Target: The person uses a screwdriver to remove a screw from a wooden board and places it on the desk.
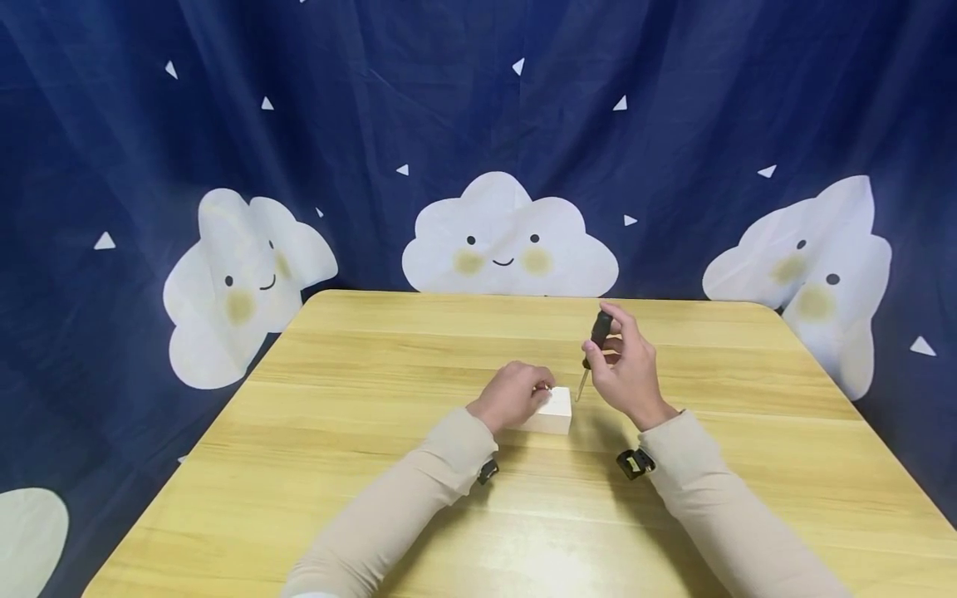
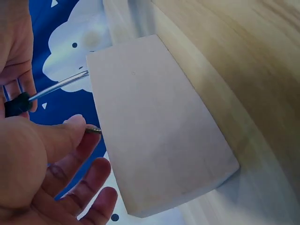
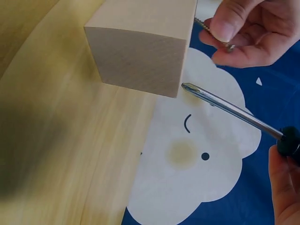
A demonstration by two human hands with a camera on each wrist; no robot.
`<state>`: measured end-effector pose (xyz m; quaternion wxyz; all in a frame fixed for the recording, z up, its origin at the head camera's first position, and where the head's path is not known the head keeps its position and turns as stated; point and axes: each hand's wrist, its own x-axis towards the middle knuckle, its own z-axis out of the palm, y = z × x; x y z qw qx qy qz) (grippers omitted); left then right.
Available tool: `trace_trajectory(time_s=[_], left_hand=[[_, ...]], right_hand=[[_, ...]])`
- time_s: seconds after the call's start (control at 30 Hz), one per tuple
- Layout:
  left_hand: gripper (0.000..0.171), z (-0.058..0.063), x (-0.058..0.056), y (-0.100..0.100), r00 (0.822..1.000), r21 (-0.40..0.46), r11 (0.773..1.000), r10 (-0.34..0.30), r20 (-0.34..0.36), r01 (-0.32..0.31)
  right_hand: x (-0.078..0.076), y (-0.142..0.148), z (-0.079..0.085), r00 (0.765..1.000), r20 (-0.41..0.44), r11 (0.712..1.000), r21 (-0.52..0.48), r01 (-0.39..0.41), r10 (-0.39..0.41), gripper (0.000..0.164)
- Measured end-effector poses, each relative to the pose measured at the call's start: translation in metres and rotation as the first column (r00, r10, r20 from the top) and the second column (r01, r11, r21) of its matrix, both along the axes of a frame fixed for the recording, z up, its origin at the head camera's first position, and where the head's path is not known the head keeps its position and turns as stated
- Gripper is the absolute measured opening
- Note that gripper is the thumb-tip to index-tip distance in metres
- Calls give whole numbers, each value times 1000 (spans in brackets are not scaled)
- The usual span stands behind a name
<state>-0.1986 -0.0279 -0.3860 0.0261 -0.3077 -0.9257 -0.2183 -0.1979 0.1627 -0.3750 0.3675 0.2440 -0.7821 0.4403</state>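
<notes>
A pale wooden block (image 1: 552, 422) lies on the table, partly covered by my left hand (image 1: 514, 394) in the head view. Between thumb and forefinger, that hand pinches a small metal screw (image 3: 229, 47). The screw's threaded end points at the block's top face; whether it has entered the wood I cannot tell. My right hand (image 1: 628, 370) grips the black handle of a screwdriver (image 1: 601, 330) just right of the block. Its cross-shaped steel tip (image 3: 187, 87) points down beside the block's end, apart from the screw. A small mark (image 2: 133, 73) shows on the block's side.
A light wood-grain table (image 1: 359, 399) carries the work. Behind it hangs a dark blue curtain (image 1: 359, 124) printed with white smiling clouds and small triangles. Each sleeve has a small black camera mount (image 1: 635, 463) near the wrist.
</notes>
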Motion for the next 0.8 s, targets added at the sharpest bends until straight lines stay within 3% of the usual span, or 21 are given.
trace_trajectory(time_s=[0.13, 0.27, 0.53, 0.8], left_hand=[[10, 3, -1, -4, 999, 74, 997, 20, 44, -24], [10, 8, -1, -15, 999, 109, 993, 43, 32, -46], [11, 13, -5, -45, 992, 97, 988, 121, 27, -123], [8, 4, -5, -66, 983, 62, 982, 174, 63, -178]], right_hand=[[-1, 1, -2, 1000, -1, 1000, 1, 2, -2, 60], [-1, 2, -2, 1000, 18, 1000, -4, 0, 0, 61], [-6, 12, -4, 996, 86, 1000, -5, 19, -19, 62], [-8, 20, -7, 978, 197, 998, 41, 56, -63, 60]])
